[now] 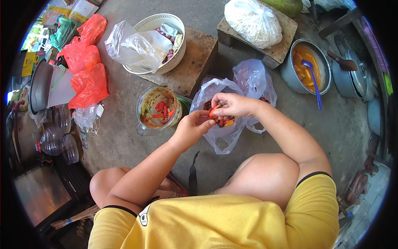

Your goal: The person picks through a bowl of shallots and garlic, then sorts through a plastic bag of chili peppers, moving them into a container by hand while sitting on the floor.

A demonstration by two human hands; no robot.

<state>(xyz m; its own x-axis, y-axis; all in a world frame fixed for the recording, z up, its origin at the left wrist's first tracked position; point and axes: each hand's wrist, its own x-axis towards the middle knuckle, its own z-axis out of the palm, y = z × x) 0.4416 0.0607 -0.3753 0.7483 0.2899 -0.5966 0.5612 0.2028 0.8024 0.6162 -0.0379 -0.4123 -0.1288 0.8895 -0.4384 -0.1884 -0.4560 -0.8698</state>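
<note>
My right hand [233, 105] pinches a red chilli pepper [213, 111] between thumb and fingers. Close by on the left, the fingertips of my left hand [190, 130] reach the pepper's end; whether they grip it is unclear. Beneath both hands a translucent plastic bag [222, 143] lies open on the floor, with small red, orange and green chillies [229, 122] inside. To the left stands a clear blender jar [145, 115], its inside smeared, holding red chilli pieces [162, 107] and paler bits.
Behind the jar, a white basin [180, 59] with shallots stands against a wooden block [199, 59]. A tied bag [253, 25] rests on a wooden stool [287, 28]. Rightward, a pot [287, 74] of orange sauce holds a blue spoon [314, 81]. Red plastic bags [82, 59] lie left.
</note>
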